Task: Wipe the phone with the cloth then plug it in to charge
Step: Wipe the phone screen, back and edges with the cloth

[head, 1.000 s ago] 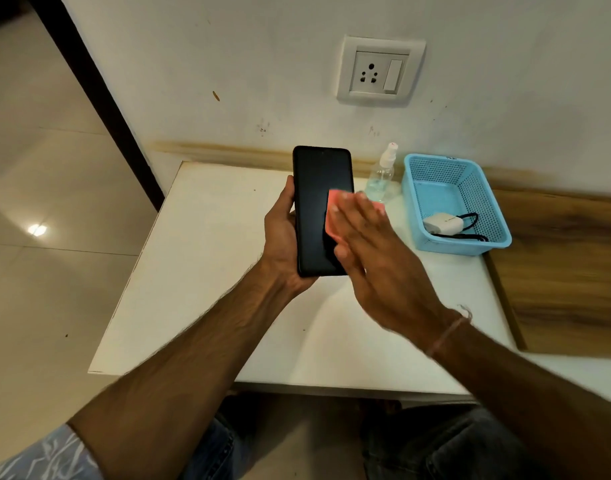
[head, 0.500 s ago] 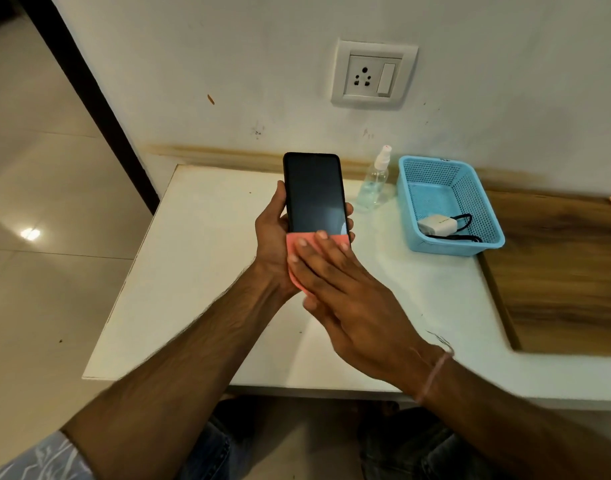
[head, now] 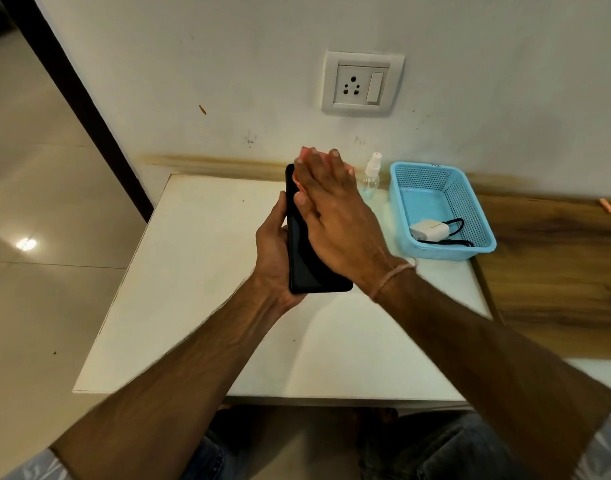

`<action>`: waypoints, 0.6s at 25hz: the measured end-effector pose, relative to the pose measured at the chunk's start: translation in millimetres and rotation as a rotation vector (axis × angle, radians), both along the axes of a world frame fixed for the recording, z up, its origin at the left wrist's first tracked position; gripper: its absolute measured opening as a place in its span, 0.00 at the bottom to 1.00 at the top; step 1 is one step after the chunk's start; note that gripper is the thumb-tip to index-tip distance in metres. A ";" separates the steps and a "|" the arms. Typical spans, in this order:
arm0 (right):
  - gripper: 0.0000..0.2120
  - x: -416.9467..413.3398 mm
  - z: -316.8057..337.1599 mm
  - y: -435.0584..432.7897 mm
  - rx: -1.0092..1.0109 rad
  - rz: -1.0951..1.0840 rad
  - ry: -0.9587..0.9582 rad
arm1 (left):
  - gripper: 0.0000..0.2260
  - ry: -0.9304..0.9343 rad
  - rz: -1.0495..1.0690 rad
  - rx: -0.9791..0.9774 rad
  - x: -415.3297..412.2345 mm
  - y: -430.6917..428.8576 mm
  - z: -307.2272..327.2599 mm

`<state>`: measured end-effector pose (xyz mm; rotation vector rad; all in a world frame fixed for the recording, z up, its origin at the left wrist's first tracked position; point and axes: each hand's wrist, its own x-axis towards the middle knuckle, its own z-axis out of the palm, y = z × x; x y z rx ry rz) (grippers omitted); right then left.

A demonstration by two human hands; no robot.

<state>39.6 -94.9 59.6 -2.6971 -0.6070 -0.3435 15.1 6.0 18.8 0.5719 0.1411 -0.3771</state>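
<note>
My left hand [head: 274,252] grips a black phone [head: 305,268] upright above the white table [head: 193,289], screen towards me. My right hand [head: 331,209] lies flat across the upper part of the screen and presses a pink cloth [head: 309,154] against it; only the cloth's edges peek out past my fingertips. A white charger [head: 429,230] with a black cable [head: 458,242] lies inside the blue basket [head: 470,195] to the right. The wall socket [head: 361,84] with its switch sits above the table.
A small clear spray bottle [head: 371,176] stands against the wall between the phone and the basket. A wooden surface [head: 556,265] adjoins the table on the right, with a small orange object [head: 607,206] on it. Tiled floor lies to the left.
My right hand has slid the cloth from the phone's lower end up to its top. The phone stays upright in my left hand.
</note>
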 end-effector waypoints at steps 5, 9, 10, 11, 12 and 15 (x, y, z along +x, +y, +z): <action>0.24 -49.7 -17.8 0.8 -0.020 0.167 -0.001 | 0.26 -0.035 -0.017 -0.037 1.9 5.4 -1.6; 0.25 -99.7 -38.2 -22.4 -0.151 0.252 -0.026 | 0.35 -0.009 -0.123 -0.017 4.4 11.9 3.1; 0.25 -103.3 -39.0 -29.1 -0.177 0.269 -0.029 | 0.36 -0.001 -0.117 -0.012 4.1 11.5 3.7; 0.25 -101.8 -37.4 -34.8 -0.188 0.271 -0.030 | 0.37 0.004 -0.105 -0.011 3.4 10.6 5.0; 0.24 -96.1 -34.2 -38.9 -0.179 0.252 -0.028 | 0.37 0.005 -0.089 -0.015 3.1 9.3 5.6; 0.24 -61.3 -19.0 -37.8 -0.093 0.126 -0.009 | 0.33 0.012 -0.049 0.034 4.1 8.5 5.7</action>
